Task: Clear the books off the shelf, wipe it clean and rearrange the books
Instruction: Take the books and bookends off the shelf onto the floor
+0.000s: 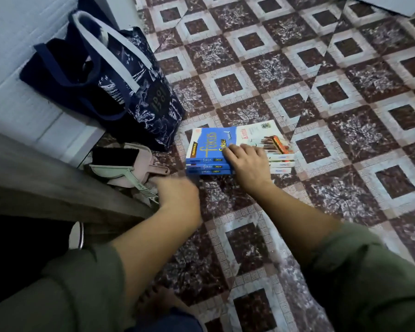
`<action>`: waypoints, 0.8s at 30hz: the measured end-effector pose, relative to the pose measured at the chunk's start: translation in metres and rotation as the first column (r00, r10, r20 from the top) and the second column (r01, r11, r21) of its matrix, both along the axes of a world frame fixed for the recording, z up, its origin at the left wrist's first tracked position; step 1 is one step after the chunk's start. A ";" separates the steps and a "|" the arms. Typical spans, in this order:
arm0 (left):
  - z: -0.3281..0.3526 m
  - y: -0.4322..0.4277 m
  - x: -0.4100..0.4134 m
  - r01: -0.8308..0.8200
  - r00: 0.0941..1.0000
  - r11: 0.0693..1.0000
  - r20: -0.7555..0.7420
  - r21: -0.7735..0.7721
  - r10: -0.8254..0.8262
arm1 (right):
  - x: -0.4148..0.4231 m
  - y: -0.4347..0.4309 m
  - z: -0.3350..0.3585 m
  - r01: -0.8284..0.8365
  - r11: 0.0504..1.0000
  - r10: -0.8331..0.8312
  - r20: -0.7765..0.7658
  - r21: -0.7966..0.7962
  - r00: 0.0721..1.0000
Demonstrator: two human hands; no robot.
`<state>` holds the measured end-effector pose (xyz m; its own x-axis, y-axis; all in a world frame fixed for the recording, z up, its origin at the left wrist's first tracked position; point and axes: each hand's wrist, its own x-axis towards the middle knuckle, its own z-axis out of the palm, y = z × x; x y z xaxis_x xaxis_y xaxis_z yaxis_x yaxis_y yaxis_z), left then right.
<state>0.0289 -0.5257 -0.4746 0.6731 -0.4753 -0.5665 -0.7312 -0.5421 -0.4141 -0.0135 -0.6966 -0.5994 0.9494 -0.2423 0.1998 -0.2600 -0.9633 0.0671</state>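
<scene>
On tiled floor (pixel 321 68), right hand (pixel 247 161) flat on books (pixel 206 144), left hand (pixel 177 192) (blurred) grip unclear

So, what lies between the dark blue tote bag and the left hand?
In the head view, a pink dustpan with a brush on it lies between the tote bag and the left hand, close to the hand.
</scene>
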 end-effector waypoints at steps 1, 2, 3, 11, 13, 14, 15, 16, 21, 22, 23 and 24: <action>-0.002 0.006 -0.007 -0.008 0.999 0.990 -0.045 0.139 0.014 | 0.001 0.001 -0.011 0.017 1.000 -0.016 -0.080 0.005 0.997; -0.005 0.014 -0.009 -0.009 0.998 0.973 -0.062 0.230 0.024 | -0.001 0.003 -0.020 0.035 0.999 -0.030 -0.186 0.026 0.982; -0.008 0.020 -0.007 -0.016 0.997 0.962 -0.067 0.273 0.035 | -0.004 0.006 -0.029 0.058 0.997 -0.038 -0.295 0.058 0.955; -0.023 0.032 0.004 -0.063 0.988 0.980 -0.130 0.188 0.089 | -0.036 0.032 -0.081 0.189 0.968 -0.038 -0.644 0.168 0.764; -0.022 0.033 0.004 -0.064 0.987 0.979 -0.133 0.193 0.090 | -0.036 0.030 -0.081 0.191 0.962 -0.019 -0.651 0.195 0.759; -0.021 0.034 0.004 -0.065 0.987 0.976 -0.131 0.207 0.093 | -0.035 0.028 -0.080 0.198 0.957 -0.012 -0.651 0.214 0.759; -0.020 0.033 0.004 -0.069 0.987 0.974 -0.127 0.214 0.098 | -0.033 0.027 -0.078 0.207 0.950 -0.003 -0.655 0.235 0.755; -0.017 0.032 0.004 -0.063 0.987 0.977 -0.130 0.203 0.091 | -0.030 0.026 -0.072 0.221 0.940 0.011 -0.671 0.259 0.741; 0.004 0.052 -0.012 0.249 0.923 0.965 -0.282 -0.078 -0.261 | -0.026 0.033 -0.008 0.236 0.889 0.113 -0.688 0.392 0.717; 0.009 0.068 -0.016 0.415 0.847 0.883 -0.262 -0.219 -0.463 | -0.030 0.039 0.009 0.230 0.885 0.099 -0.647 0.404 0.756; 0.021 0.083 -0.020 0.483 0.797 0.842 -0.280 -0.239 -0.536 | -0.034 0.046 0.025 0.221 0.882 0.087 -0.606 0.416 0.791; 0.035 0.098 -0.023 0.483 0.797 0.844 -0.283 -0.233 -0.534 | -0.039 0.054 0.041 0.207 0.878 0.088 -0.572 0.431 0.815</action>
<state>0.0059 -0.4274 -0.4393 0.1008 -0.7886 -0.6066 -0.9948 -0.0871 -0.0520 -0.0530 -0.6422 -0.5581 0.8319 -0.2229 -0.5081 -0.3756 -0.9003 -0.2199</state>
